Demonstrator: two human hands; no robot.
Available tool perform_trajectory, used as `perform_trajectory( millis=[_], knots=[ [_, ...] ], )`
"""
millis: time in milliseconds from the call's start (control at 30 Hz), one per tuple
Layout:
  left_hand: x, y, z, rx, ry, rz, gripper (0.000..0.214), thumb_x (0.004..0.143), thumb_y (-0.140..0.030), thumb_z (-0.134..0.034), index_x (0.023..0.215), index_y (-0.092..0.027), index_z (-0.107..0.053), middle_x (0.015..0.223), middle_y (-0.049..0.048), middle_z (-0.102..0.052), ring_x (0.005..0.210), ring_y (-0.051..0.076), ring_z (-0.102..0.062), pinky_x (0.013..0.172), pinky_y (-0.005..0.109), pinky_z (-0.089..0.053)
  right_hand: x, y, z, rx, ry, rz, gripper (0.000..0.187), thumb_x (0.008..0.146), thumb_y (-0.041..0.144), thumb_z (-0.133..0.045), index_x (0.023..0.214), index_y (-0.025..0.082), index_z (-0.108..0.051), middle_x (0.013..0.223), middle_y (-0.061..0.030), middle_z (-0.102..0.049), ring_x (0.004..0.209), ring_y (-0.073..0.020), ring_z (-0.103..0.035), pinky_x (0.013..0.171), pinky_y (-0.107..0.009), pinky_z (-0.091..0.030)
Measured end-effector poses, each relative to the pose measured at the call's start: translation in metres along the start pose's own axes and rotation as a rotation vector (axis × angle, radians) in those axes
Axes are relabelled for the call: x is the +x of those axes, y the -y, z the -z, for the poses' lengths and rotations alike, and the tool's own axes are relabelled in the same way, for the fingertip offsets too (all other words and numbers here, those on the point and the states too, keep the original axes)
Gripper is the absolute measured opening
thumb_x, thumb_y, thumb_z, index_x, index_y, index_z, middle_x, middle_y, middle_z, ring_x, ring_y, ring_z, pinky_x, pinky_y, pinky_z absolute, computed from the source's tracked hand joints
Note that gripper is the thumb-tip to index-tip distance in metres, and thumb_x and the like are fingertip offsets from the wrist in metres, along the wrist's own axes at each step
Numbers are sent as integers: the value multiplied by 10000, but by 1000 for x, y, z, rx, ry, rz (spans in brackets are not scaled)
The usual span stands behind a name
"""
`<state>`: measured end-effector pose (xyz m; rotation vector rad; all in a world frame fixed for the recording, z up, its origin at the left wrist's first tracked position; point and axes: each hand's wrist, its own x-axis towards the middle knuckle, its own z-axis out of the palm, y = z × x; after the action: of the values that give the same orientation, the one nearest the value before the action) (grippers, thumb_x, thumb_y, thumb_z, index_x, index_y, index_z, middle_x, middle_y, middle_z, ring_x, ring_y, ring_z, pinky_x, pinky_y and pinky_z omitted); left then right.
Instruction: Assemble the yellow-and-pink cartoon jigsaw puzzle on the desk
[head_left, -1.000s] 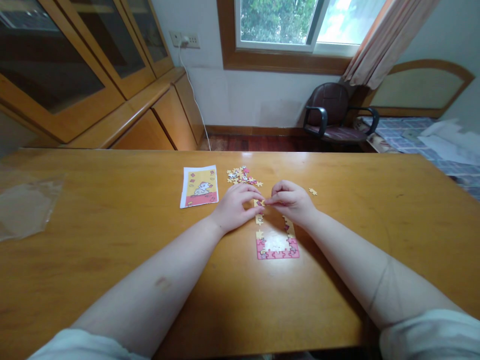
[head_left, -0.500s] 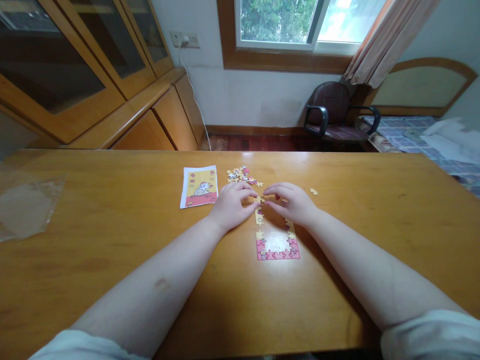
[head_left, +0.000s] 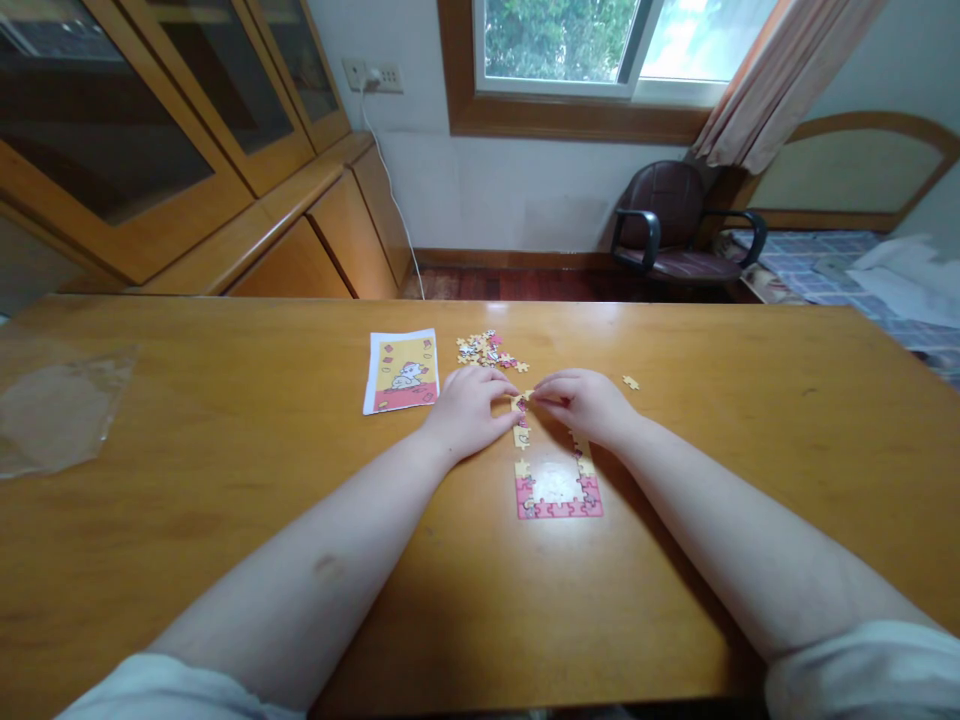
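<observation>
A partly built jigsaw frame (head_left: pixel 559 497) with a pink bottom edge and yellow sides lies on the wooden table (head_left: pixel 225 480). My left hand (head_left: pixel 469 410) rests at the top of the frame's left side, fingers curled and pressing on the yellow pieces there. My right hand (head_left: pixel 585 403) sits at the frame's top right, its fingertips pinched toward the left hand over a small yellow piece (head_left: pixel 520 402). The two hands nearly touch above the frame.
A pile of loose puzzle pieces (head_left: pixel 486 350) lies just beyond the hands, and a single piece (head_left: pixel 631 382) to the right. A reference picture card (head_left: pixel 402 371) lies left of the pile. A clear plastic bag (head_left: pixel 56 405) sits at the far left. An office chair (head_left: pixel 671 225) stands behind the table.
The right hand's fingers have drawn together again toward the left hand's fingertips at the top of the frame. Both hands stay at the same spot.
</observation>
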<state>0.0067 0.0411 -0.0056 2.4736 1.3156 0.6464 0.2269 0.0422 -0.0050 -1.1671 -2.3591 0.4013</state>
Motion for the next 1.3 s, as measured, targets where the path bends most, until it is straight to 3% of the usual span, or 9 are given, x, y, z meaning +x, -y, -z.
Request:
perform_trajectory(
  millis=[267, 733, 1300],
  knots=[
    [2, -1, 2, 26, 142, 13, 286, 806, -488, -702, 970, -259, -753, 1022, 46, -701, 1043, 256, -576, 956, 426, -417, 1, -5, -4, -23, 61, -10, 154, 887, 228, -629, 910, 238, -781, 968, -30, -773, 895, -174, -699, 842, -278, -516],
    [2, 2, -1, 43, 118, -24, 275, 810, -464, -704, 984, -259, -761, 987, 36, -721, 1022, 251, -585, 943, 421, -415, 3, -7, -9, 5, 39, 6, 159, 879, 217, -638, 922, 235, -790, 970, -42, -774, 894, -176, -703, 850, -290, -527],
    [2, 1, 0, 38, 122, -7, 281, 800, -467, -711, 968, -248, -759, 996, 46, -718, 1038, 255, -587, 963, 431, -414, 3, 2, -5, -286, 187, 73, 270, 956, 215, -518, 1047, 228, -772, 1109, -47, -751, 935, -197, -719, 856, -290, -518]
  ],
)
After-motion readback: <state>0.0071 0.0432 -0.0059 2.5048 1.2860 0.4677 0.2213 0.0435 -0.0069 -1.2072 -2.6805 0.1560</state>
